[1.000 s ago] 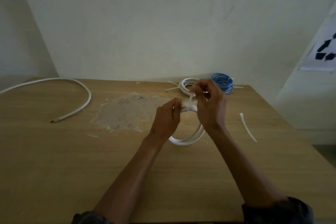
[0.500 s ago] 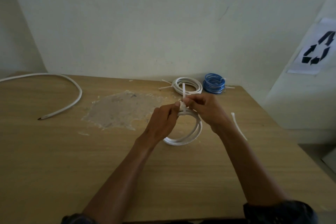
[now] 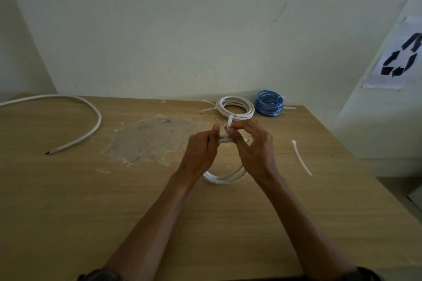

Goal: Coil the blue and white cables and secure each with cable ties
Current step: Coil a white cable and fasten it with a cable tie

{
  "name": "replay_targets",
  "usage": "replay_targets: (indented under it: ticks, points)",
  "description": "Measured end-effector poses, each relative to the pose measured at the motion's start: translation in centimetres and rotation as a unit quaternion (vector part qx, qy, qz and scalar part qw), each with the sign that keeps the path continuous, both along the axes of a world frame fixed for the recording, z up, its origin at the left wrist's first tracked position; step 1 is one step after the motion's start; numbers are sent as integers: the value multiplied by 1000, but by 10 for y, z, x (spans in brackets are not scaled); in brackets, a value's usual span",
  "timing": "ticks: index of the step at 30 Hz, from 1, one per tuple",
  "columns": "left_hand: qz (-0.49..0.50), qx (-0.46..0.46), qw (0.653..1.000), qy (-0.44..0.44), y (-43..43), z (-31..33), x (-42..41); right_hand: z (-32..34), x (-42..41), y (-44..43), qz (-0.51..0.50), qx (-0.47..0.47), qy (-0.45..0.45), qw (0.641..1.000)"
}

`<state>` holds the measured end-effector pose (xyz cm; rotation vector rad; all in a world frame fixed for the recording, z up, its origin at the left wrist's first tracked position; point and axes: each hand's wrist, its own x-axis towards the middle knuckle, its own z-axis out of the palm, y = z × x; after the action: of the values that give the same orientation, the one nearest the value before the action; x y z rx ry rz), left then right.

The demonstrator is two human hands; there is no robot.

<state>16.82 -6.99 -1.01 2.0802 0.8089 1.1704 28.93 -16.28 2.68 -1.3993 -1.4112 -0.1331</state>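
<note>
Near the middle of the bench [image 3: 68, 201], the person holds a white cable coil [image 3: 225, 178] up on its edge. Its lower loop touches the wood and its top is hidden between the hands. The left hand [image 3: 201, 153] has its fingers [image 3: 215, 130] clenched around the top of the coil. The right hand [image 3: 255, 153] pinches the cable tie [image 3: 230, 121] wrapped there, and the tie's tail sticks upward.

By the far edge lie a tied white coil [image 3: 235, 107] and, just beside it towards the far right corner, a blue coil [image 3: 269, 103]. A spare cable tie [image 3: 301, 157] lies near the right edge. A loose white cable [image 3: 91, 118] curves across the far left of the bench, well apart from the hands, with a worn patch [image 3: 150, 141] between them.
</note>
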Motion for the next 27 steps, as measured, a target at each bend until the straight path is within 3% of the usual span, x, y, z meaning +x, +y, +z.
replay_targets:
  ticks: [5, 9, 14, 21, 27]
  points:
    - [-11, -92, 995, -44, -1, 2, -9, -23, 14, 17, -4, -103, -82, 991]
    - [-46, -146, 986, -68, -8, 3, -9, -38, 14, 24, -73, -33, -110, 991]
    - [-53, -183, 978, -85, -7, 7, -13, -44, 24, 23, -127, -59, -180, 974]
    - [-12, -161, 985, -62, -8, 8, -11, -43, 30, 22, -202, 26, -271, 941]
    - [16, -112, 991, -76, -9, 8, -9, -47, 26, 26, -194, 69, -241, 949]
